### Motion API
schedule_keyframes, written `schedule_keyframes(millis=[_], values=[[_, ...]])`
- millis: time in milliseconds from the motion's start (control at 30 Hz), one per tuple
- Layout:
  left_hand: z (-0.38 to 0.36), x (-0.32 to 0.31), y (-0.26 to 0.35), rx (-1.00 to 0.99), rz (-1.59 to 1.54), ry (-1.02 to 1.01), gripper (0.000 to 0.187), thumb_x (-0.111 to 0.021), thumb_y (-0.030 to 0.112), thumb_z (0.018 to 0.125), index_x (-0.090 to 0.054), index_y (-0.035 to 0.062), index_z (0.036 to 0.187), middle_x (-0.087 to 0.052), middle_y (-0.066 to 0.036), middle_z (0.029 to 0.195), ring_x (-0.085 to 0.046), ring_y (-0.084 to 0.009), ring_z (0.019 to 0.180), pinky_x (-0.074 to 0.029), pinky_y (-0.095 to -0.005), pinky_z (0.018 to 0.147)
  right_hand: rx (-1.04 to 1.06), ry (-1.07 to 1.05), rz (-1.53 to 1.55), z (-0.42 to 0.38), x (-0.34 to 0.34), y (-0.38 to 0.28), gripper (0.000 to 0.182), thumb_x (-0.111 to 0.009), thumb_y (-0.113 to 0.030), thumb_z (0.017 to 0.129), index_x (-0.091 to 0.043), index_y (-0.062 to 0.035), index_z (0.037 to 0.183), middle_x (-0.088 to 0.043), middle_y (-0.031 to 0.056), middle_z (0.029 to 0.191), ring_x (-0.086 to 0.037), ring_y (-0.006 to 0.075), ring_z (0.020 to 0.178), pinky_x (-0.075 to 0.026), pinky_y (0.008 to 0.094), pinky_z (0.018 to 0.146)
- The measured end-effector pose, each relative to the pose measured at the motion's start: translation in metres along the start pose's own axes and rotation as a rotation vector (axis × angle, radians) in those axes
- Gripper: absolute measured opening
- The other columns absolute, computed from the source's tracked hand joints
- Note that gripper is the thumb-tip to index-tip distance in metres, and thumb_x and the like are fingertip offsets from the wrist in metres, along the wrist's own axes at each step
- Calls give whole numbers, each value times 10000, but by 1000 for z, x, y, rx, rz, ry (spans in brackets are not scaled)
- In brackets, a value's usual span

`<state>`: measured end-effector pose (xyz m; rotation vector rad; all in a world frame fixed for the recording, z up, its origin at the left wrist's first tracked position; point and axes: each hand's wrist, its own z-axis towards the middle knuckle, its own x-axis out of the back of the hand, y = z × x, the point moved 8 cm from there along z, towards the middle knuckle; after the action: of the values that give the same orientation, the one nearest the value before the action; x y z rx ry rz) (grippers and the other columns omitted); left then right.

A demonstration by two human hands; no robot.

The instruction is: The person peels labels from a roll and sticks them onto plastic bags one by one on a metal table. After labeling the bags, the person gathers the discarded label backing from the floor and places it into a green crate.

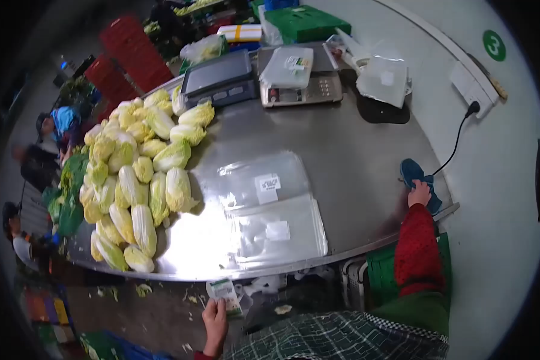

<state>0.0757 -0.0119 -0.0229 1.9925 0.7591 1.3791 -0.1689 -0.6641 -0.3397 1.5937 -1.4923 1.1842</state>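
Looking down, head view: a metal table fills the middle, and the person's two hands are well apart, one at its near edge and one at its right end

Left hand: pinched narrow, thumb and fingers holding the lower end of a printed slip

Printed slip: in the left hand, at the near edge of the table, print facing up; pale, with some green

Right hand: laid on a blue cloth, fingers bent over it; whether they grip it or only rest on it, I cannot tell

Blue cloth: crumpled on the table's right end, beside the wall, with a black cord coming down to it from a plug

Clear bags: the far bag and the near bag lie flat, one beyond the other, each with a white label; neither hand touches them

Cabbages: heaped on the left of the table, untouched

Step in hand: judging by the hands, handling the slip on one side and the cloth on the other

Next move: shifting the cloth would call for a sure hold clear of the cord; moving the slip, for a light pinch that does not bend it
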Motion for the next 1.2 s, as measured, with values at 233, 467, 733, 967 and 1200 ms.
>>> schedule_keyframes(millis=[233,467,733,967,1200], values=[[64,-161,40,-315,-342,-10,172,-556,88,922,-522,-24,795,-468,-24,633,-390,-56,615,-358,-253,530,637,563,383,34,229,-99,145,-529,-190,895,-602,-67,920,-632,173,822,-595,403,782,-459,459,668],[81,-191,86,-401,-366,-273,141,-554,120,929,-564,-18,903,-517,-71,713,-457,-106,646,-413,-273,600,996,315,-366,-93,155,-188,265,-666,-346,773,-682,-116,903,-629,146,875,-608,332,883,-474,453,733],[90,-196,67,-440,-398,-396,163,-578,145,909,-598,1,983,-576,-93,862,-533,-171,728,-443,-284,671,1245,-756,606,-309,110,-331,347,-702,-158,829,-592,0,1118,-612,49,920,-569,115,823,-480,275,724],[86,-185,83,-844,-92,-272,358,-680,59,725,-628,74,1079,-443,-149,1359,-476,-337,1172,-406,-413,948,1000,-1134,607,-338,62,-318,225,-699,-68,829,-608,-2,1024,-602,12,913,-553,55,825,-464,211,744],[97,-196,89,-887,12,-152,354,-689,34,680,-635,97,1024,-477,-142,1314,-466,-353,1189,-400,-449,949,1153,-844,437,-315,64,-335,265,-744,-113,775,-635,-23,999,-581,9,883,-542,86,806,-460,253,733]])
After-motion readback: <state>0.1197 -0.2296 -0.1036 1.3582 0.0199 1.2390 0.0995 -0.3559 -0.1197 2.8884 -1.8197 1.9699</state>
